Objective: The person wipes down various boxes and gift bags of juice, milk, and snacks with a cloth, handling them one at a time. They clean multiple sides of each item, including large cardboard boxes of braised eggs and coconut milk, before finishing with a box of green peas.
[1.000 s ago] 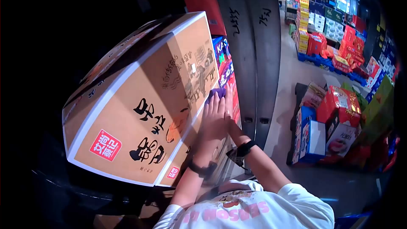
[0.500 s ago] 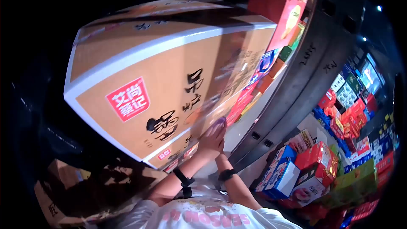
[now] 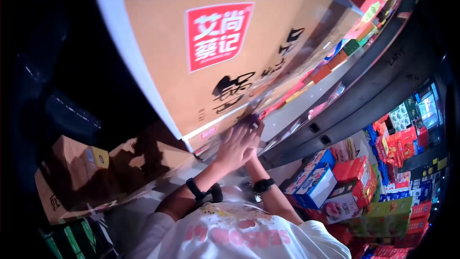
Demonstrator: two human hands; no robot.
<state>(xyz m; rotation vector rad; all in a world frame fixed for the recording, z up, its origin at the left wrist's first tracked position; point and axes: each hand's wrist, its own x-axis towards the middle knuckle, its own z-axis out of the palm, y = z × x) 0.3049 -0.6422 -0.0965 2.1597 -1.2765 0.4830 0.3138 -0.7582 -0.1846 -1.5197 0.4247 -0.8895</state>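
Observation:
Right in front of me a large brown carton (image 3: pixel 163 52) with white edges, a red label and black lettering fills the upper middle of the view, tilted. My left hand (image 3: pixel 233 147) lies low against its bottom edge, fingers stretched out and overlapping the other hand. Just beside it, my right hand (image 3: pixel 257 134) is partly hidden, its fingers curled at a small dark purple thing (image 3: pixel 252 119) whose kind I cannot tell. Each wrist wears a black band.
Smaller brown cartons (image 3: pixel 79 163) stand at the lower left, near a black-and-green bag (image 3: pixel 72 240). A dark metal beam (image 3: pixel 345 115) slants along the right. Beyond it are stacked colourful boxes (image 3: pixel 352 177). More packages show behind the large carton at the upper right.
The carton looks larger and nearer, its label shifted up and right in view. Both hands sit slightly higher, still together at its lower edge. More of the left-hand cartons shows.

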